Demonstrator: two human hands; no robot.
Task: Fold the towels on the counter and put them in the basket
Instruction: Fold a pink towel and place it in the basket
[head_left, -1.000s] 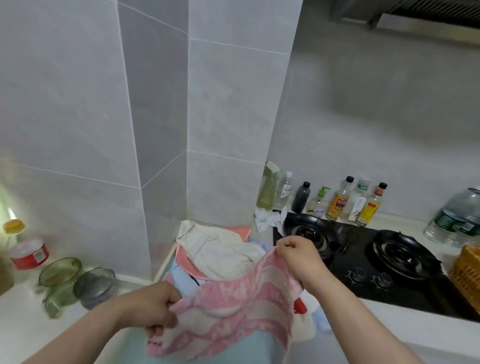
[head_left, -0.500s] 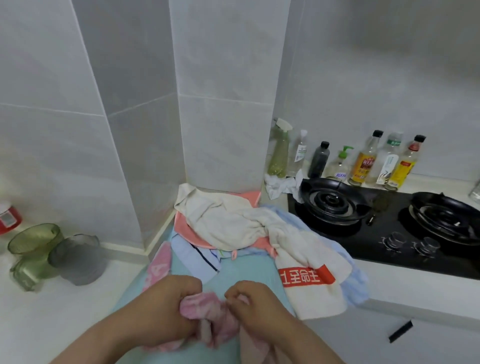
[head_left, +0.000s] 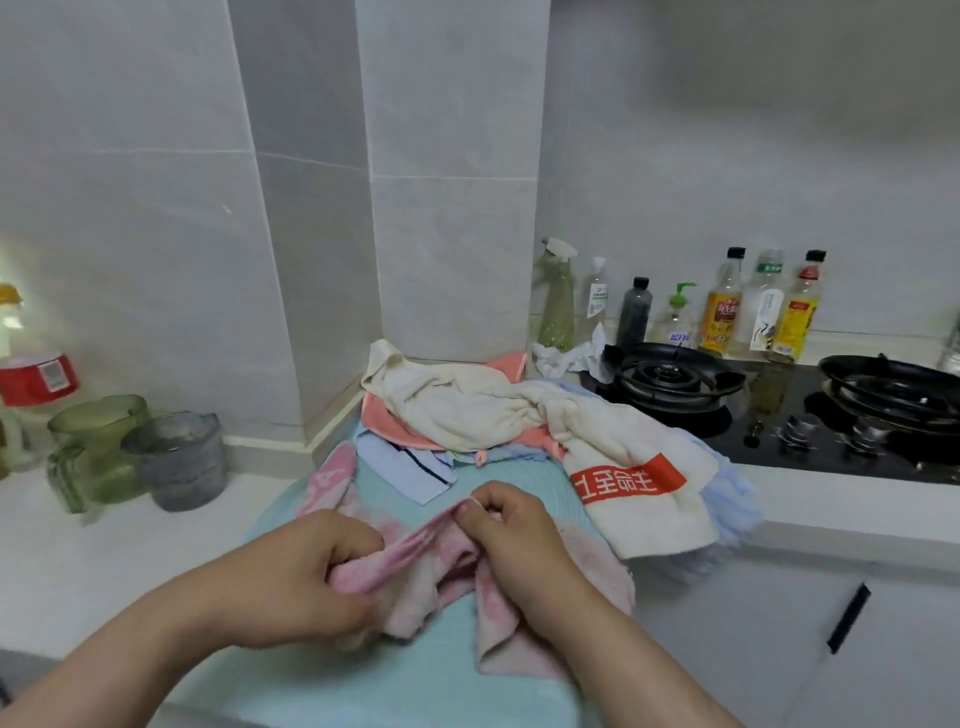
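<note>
Left hand and right hand both pinch soft pink-and-white striped towel over worktop. Find corners, pull flat, match edges, then fold.

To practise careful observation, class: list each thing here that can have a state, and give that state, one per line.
pink towel: crumpled, unfolded, held in both hands.
left hand: grips the pink towel.
right hand: pinches the pink towel's edge.
cream towel: unfolded, draped over the pile.
stove burner: unlit.
grey cup: upright.
</note>
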